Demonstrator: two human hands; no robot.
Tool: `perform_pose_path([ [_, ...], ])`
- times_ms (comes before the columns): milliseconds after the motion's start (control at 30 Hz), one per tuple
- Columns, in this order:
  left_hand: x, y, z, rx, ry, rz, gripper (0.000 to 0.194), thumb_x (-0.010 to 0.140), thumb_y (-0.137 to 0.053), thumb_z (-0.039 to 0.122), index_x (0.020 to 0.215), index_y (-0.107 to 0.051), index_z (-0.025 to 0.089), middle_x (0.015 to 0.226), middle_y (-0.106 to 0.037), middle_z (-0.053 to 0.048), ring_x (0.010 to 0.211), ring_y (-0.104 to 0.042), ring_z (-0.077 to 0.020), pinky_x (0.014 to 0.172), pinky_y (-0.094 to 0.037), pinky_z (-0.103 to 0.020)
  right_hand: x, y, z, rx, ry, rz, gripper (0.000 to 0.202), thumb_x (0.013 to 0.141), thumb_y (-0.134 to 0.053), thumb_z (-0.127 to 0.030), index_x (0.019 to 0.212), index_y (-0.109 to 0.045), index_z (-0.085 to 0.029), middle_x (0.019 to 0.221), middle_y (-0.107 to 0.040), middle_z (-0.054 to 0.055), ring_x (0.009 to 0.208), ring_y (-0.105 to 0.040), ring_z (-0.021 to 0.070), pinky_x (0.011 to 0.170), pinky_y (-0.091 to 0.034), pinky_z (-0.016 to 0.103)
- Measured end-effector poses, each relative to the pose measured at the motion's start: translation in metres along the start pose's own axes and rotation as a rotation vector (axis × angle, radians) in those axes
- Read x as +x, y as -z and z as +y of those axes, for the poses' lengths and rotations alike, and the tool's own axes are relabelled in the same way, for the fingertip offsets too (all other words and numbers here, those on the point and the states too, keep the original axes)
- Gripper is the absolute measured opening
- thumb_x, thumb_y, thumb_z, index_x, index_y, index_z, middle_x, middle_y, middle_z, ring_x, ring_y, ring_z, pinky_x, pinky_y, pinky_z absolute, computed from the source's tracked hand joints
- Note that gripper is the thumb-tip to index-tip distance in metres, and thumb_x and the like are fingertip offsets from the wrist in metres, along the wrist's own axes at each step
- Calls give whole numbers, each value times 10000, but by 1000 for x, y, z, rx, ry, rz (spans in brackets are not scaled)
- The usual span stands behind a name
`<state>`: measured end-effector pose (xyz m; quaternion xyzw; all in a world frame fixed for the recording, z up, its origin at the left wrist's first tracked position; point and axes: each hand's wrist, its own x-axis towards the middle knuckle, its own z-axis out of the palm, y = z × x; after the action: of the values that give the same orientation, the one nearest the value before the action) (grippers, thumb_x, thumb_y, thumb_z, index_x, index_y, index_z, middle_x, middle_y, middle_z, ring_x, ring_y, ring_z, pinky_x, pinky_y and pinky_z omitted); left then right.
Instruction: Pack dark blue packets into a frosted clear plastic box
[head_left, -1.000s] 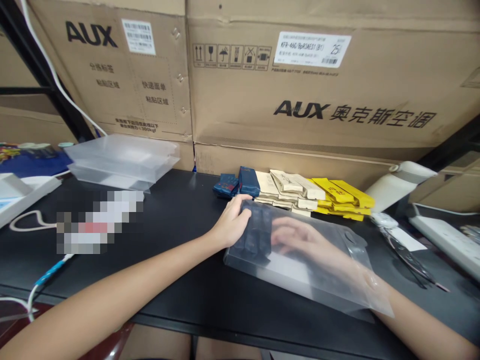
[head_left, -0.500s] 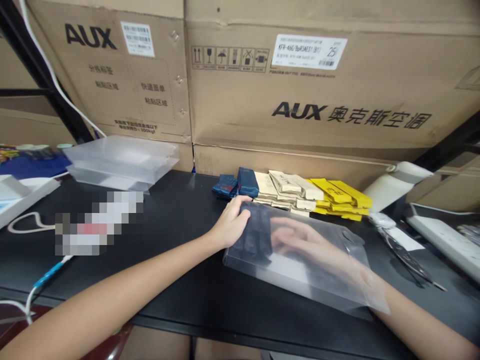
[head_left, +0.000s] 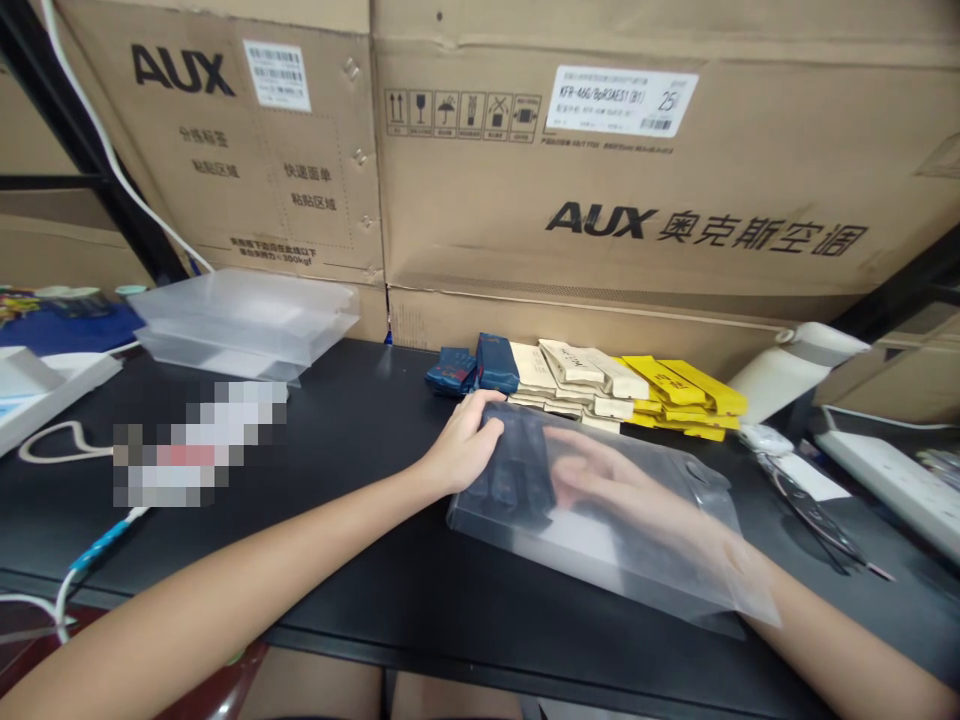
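A clear, frosted plastic bag (head_left: 645, 575) lies on its side on the black desk, its mouth to the right. At its far left corner my left hand (head_left: 471, 440) grips it from outside, thumb on top and fingers over the edge. Several dark blue packets (head_left: 514, 465) stand in a row inside, against the closed left end. My right hand (head_left: 607, 475) reaches in through the mouth and shows blurred through the plastic. Its fingers are parted, with the fingertips beside the packets; whether they touch is unclear.
Behind the bag lie blue packets (head_left: 454, 370), cream packets (head_left: 574, 365) and yellow packets (head_left: 679, 390). A white bottle (head_left: 787, 370), glasses (head_left: 814, 510) and a power strip (head_left: 892, 480) are at right. More plastic bags (head_left: 240, 315) lie at left, before large cardboard boxes (head_left: 637, 180).
Inside the bag, my right hand has drawn back slightly to the right from the blue packets. My left hand keeps its grip on the corner.
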<state>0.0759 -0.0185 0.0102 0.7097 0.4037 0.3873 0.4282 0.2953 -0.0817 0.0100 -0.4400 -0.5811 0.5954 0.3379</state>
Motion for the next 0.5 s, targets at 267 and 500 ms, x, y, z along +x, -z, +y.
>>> perform_pose_path([
  [267, 0, 2, 3, 16, -12, -42, 344, 830, -453, 131, 1148, -567, 195, 1287, -574, -75, 1247, -502, -209, 1112, -339, -359, -3, -1, -1, -6, 2, -90, 766, 874, -679, -378, 1487, -240, -245, 851, -709, 24, 681, -635, 140, 533, -443, 250],
  [500, -1, 2, 5, 17, -9, -51, 362, 832, -450, 123, 1172, -562, 177, 1308, -564, -89, 1259, -494, -207, 1112, -336, -350, -7, -3, -10, -31, -1, -190, 619, 921, -619, -369, 1434, -312, -213, 860, -721, 36, 759, -659, 150, 684, -483, 294],
])
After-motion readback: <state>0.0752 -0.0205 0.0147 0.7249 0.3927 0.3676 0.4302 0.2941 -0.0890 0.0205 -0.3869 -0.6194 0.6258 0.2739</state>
